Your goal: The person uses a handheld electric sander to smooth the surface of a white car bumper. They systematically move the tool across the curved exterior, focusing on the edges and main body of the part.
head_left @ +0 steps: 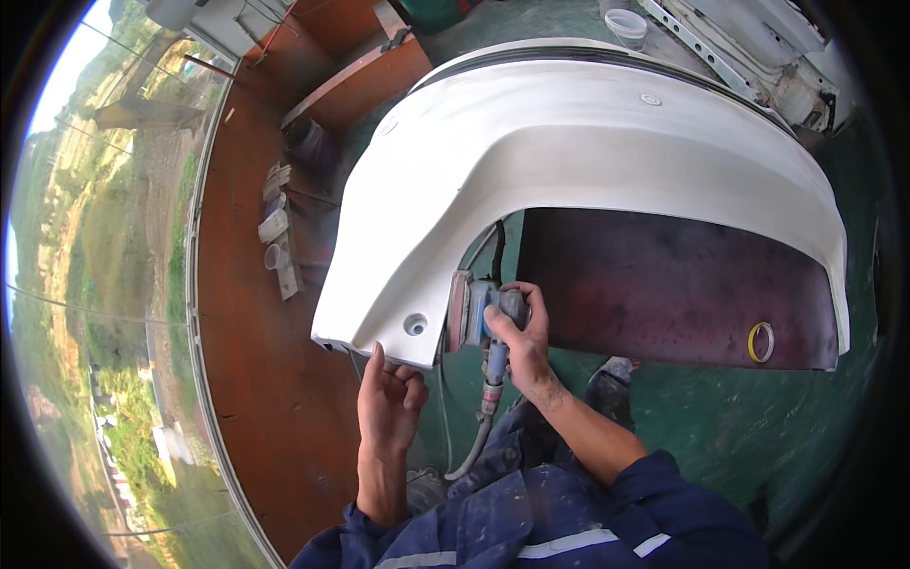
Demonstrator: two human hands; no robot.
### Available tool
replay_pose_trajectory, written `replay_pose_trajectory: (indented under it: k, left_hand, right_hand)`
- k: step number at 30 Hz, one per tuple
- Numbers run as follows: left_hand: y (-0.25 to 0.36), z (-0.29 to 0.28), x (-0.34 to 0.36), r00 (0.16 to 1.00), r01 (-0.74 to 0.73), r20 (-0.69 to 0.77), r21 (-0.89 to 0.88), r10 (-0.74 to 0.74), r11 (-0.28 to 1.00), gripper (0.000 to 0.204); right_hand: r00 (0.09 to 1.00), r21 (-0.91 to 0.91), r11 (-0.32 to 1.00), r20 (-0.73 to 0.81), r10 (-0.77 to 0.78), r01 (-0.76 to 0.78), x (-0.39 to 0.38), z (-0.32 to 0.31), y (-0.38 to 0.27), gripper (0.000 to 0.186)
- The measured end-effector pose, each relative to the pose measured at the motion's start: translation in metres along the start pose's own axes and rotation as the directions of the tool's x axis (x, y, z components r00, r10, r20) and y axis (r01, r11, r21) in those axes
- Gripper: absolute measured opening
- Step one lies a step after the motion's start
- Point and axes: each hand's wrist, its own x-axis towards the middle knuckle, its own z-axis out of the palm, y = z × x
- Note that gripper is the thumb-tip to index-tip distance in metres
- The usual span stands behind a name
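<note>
A large white car bumper spreads across the view, its narrow left end curving down toward me. In my right hand is a blue and grey sander, gripped around its head. The sander's pad faces left against the inner side edge of that end; exact contact is hard to tell. From the sander's lower end a grey hose bends down and left. My left hand reaches the bumper's bottom edge with one stretched fingertip, the other fingers loosely curled. A round recessed hole lies just above it.
A dark reddish panel sits inside the bumper's curve, with a yellow tape roll on it. Plastic cups stand left by the brown wall. A white bucket and metal body parts lie at the back right.
</note>
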Motion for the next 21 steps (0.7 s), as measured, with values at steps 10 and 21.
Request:
replay_pose_trajectory:
  k: [10, 21]
  left_hand:
    - [-0.031, -0.015, 0.013, 1.000, 0.015, 0.007, -0.076, -0.014, 0.997, 0.075]
    - [-0.037, -0.010, 0.015, 0.990, -0.103, -0.095, 0.050, 0.108, 0.993, 0.049]
  right_hand:
    - [0.898, -0.865, 0.274, 0.440, 0.016, 0.419, 0.042, 0.032, -0.079, 0.052]
    - [0.897, -0.584, 0.684, 0.331, -0.292, 0.438, 0.008, -0.017, -0.017, 0.053]
